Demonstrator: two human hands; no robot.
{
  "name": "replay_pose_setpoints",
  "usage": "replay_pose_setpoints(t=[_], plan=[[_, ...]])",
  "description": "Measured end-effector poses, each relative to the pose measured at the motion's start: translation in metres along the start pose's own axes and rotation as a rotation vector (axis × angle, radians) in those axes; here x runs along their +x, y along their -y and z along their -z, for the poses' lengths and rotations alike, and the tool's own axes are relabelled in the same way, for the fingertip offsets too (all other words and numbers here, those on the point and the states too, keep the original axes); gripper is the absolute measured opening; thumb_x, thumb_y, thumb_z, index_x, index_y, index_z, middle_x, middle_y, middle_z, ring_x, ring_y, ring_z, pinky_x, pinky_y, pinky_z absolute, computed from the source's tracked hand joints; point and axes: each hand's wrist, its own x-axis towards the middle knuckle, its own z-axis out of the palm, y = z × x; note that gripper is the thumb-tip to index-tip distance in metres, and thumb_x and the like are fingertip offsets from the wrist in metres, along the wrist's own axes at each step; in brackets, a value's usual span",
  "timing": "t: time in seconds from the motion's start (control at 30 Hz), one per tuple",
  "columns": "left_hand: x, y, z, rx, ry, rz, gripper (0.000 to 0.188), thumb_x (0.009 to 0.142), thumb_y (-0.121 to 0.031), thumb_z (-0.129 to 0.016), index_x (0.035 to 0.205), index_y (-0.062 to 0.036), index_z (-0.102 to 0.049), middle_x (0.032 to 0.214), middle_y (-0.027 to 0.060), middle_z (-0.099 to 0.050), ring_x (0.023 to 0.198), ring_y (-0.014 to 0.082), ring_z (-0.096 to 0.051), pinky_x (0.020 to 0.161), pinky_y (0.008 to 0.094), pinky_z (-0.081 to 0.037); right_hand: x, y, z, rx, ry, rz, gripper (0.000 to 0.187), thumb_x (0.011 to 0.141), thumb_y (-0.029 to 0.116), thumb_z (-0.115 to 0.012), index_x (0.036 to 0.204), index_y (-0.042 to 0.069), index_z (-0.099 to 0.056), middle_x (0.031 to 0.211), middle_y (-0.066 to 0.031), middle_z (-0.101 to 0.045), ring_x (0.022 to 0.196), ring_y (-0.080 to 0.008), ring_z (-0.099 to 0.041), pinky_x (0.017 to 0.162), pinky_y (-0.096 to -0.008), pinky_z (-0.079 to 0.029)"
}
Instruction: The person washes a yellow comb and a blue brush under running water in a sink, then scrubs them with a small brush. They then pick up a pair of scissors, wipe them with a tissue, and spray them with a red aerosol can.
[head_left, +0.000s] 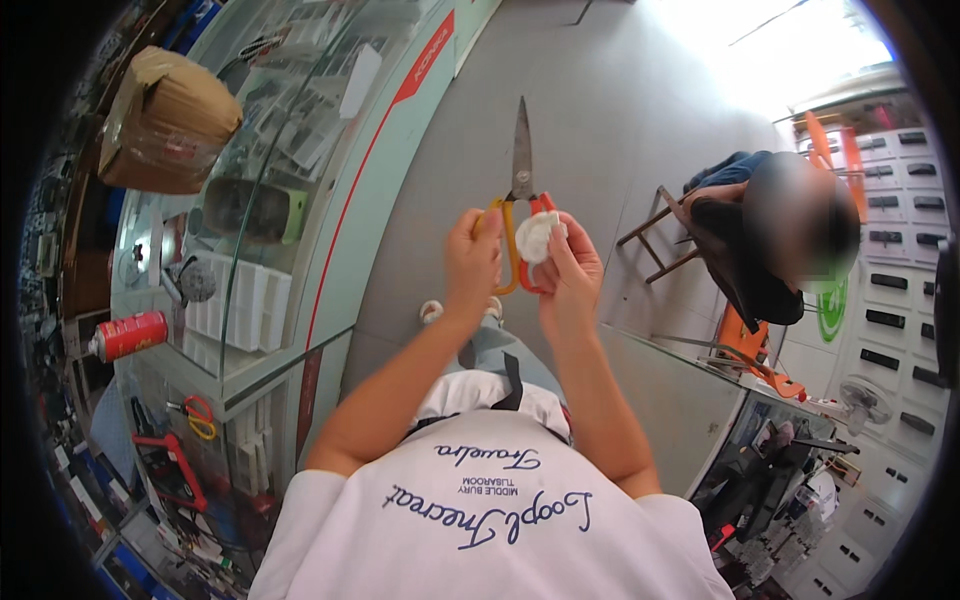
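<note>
A pair of scissors (522,160) is held out in front of me, blades together and pointing away. One handle loop is yellow, the other red. My left hand (473,262) is closed around the yellow loop. In my right hand (573,272), a crumpled white wad of tissue or cloth (537,238) is pinched between thumb and fingers, lying over the red loop and hiding part of it. Whether the right fingers also grip the red handle cannot be made out.
Left of me runs a glass display counter (330,230) bearing a taped cardboard parcel (170,125) and a red spray can (132,336). A person (740,230) sits on a wooden chair (650,235) at the right. Packaged items hang on the right wall, near a small fan (862,398).
</note>
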Motion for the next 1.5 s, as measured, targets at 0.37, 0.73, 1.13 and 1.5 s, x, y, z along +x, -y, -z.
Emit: replay_pose_setpoints(t=[0.37, 0.73, 1.13, 1.5], plan=[[0.021, -0.042, 0.034, 0.28, 0.266, 0.081, 0.023, 0.088, -0.024, -0.047, 0.072, -0.0082, -0.046, 0.049, -0.0058, -0.033, 0.035, 0.0027, -0.028, 0.032, 0.0181, -0.02, 0.001, 0.043, 0.025, -0.22, 0.065, -0.114, 0.018, 0.082, 0.014, -0.057, 0.097, 0.005, -0.059, 0.072, 0.005, -0.054, 0.051, 0.0027, -0.036, 0.04, -0.0158, -0.023], [0.008, -0.026, -0.012, -0.069, 0.011, 0.001, 0.025, 0.087, -0.022, -0.048, 0.067, -0.0072, -0.046, 0.044, -0.0074, -0.03, 0.032, 0.0025, -0.025, 0.03, 0.0203, -0.019, 0.006, -0.003, -0.005, -0.209, -0.109, 0.102, 0.021, 0.081, 0.015, -0.057, 0.098, 0.003, -0.059, 0.072, 0.0018, -0.058, 0.046, 0.0011, -0.036, 0.039, -0.0146, -0.023], [0.013, -0.032, 0.004, 0.048, 0.001, -0.079, 0.03, 0.086, -0.031, -0.048, 0.067, -0.0085, -0.048, 0.047, -0.0056, -0.035, 0.036, 0.0029, -0.029, 0.034, 0.0197, -0.02, 0.008, 0.027, -0.025, -0.112, -0.032, -0.009, 0.023, 0.084, 0.016, -0.054, 0.101, 0.0, -0.056, 0.073, 0.0, -0.056, 0.048, -0.0026, -0.038, 0.041, -0.0174, -0.028], [0.005, -0.041, 0.014, 0.468, -0.235, -0.451, 0.019, 0.081, -0.023, -0.055, 0.076, -0.0057, -0.051, 0.05, -0.0009, -0.04, 0.041, 0.0114, -0.041, 0.038, 0.0274, -0.03, 0.006, 0.017, 0.01, 0.011, 0.11, -0.005, 0.024, 0.086, 0.01, -0.048, 0.108, 0.002, -0.05, 0.103, -0.009, -0.056, 0.091, -0.0152, -0.055, 0.074, -0.0307, -0.047]])
